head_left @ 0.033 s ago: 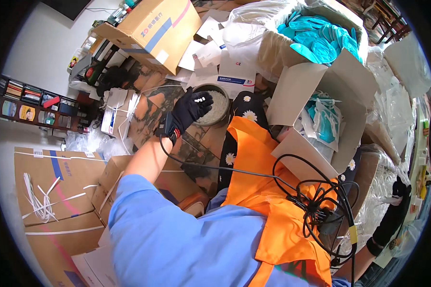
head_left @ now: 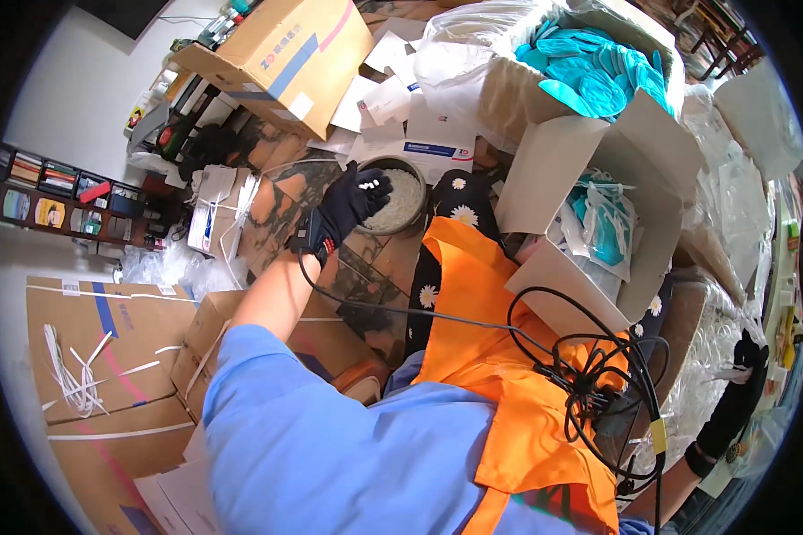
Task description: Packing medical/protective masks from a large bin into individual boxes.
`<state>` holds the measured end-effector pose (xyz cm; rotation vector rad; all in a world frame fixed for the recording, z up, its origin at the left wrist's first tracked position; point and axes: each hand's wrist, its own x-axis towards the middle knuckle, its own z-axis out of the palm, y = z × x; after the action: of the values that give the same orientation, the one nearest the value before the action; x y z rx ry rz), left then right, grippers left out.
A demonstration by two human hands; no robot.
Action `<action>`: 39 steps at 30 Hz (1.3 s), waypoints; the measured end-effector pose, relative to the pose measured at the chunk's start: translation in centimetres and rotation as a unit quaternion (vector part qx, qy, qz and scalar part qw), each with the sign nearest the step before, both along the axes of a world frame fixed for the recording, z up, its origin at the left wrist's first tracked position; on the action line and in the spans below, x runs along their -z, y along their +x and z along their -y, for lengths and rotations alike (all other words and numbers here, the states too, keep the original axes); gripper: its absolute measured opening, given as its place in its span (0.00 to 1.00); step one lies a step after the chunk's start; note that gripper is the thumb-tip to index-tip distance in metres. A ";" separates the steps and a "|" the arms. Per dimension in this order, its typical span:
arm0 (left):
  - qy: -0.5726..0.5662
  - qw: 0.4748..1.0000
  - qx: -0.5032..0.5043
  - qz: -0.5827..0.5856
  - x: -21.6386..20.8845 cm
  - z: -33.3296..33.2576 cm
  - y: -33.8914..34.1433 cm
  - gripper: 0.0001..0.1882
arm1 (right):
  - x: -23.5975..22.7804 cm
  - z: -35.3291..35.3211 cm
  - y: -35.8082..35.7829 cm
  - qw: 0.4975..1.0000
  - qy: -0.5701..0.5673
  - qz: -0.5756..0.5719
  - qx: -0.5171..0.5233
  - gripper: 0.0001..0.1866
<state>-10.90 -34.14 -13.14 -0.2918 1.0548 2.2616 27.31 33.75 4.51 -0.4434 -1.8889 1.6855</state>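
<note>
Over the left rim of the round tub (head_left: pixel 421 196), white bits (head_left: pixel 370 185) are seen at the half-curled left hand (head_left: pixel 351 198), grip unclear; beside clear plastic (head_left: pixel 698 379), the right hand's (head_left: pixel 748 357) closing cannot be told.

A black-gloved left hand (head_left: pixel 351 196) sits a fraction farther left at the round bowl (head_left: pixel 423 198) than an instant earlier, baring a sliver more of the pale granules (head_left: pixel 404 193); the gloved right hand (head_left: pixel 749 357) has edged slightly outward.
</note>
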 end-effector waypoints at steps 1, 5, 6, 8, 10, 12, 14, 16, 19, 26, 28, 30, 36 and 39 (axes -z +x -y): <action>-0.062 0.998 0.008 0.005 0.6 0.5 -0.7 0.30 | -0.2 -1.8 1.2 1.000 -0.016 0.006 0.022 0.25; -0.586 0.730 0.188 -0.297 5.4 6.9 -3.0 0.20 | -3.4 -3.2 3.1 0.955 0.249 0.095 0.133 0.23; -0.613 0.717 0.142 -0.299 5.5 5.1 -3.8 0.17 | -3.7 -5.6 4.9 0.920 0.334 0.121 0.166 0.23; -0.562 0.806 -0.027 -0.184 4.1 0.8 -4.7 0.12 | -3.6 -9.2 8.2 0.889 0.350 0.201 0.217 0.23; -0.408 0.884 -0.008 -0.228 1.1 -3.0 -4.8 0.08 | -2.9 -10.0 9.9 0.800 0.450 0.327 0.224 0.22; -0.447 0.860 0.007 -0.245 -4.4 -10.3 -3.3 0.08 | -2.3 -10.0 11.2 0.707 0.488 0.458 0.229 0.22; -0.470 0.754 0.081 -0.452 -7.1 -13.9 -2.0 0.08 | -2.3 -7.8 10.8 0.669 0.571 0.430 0.205 0.20; -0.435 0.662 0.123 -0.599 -10.0 -18.8 -0.1 0.07 | -4.4 -5.0 7.6 0.624 0.479 0.582 0.204 0.18; -0.398 0.498 0.186 -0.748 -13.4 -26.5 2.6 0.08 | -1.4 -8.9 12.3 0.485 0.688 0.499 0.208 0.17; -0.561 0.487 0.283 -0.607 -8.3 -39.7 1.3 0.25 | -0.4 1.0 -2.1 0.859 0.467 0.136 0.159 0.14; -0.591 0.498 0.229 -0.592 -5.1 -40.8 -0.7 0.32 | -0.1 6.2 -7.0 0.963 0.248 0.100 0.040 0.16; -0.565 0.542 0.268 -0.561 -5.9 -41.8 -0.8 0.36 | 0.1 12.0 -11.2 0.943 0.324 0.060 -0.052 0.14; -0.538 0.559 0.340 -0.532 -4.0 -41.6 -0.3 0.35 | 6.5 22.9 -15.5 0.909 0.322 0.094 -0.246 0.19; -0.513 0.603 0.300 -0.531 -5.9 -40.9 1.7 0.35 | 5.9 24.7 -15.2 0.777 0.368 0.332 -0.387 0.18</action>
<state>-9.16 6.77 -7.29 0.9895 2.4876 0.7852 12.13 9.03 -1.35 0.1399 -3.3853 1.0251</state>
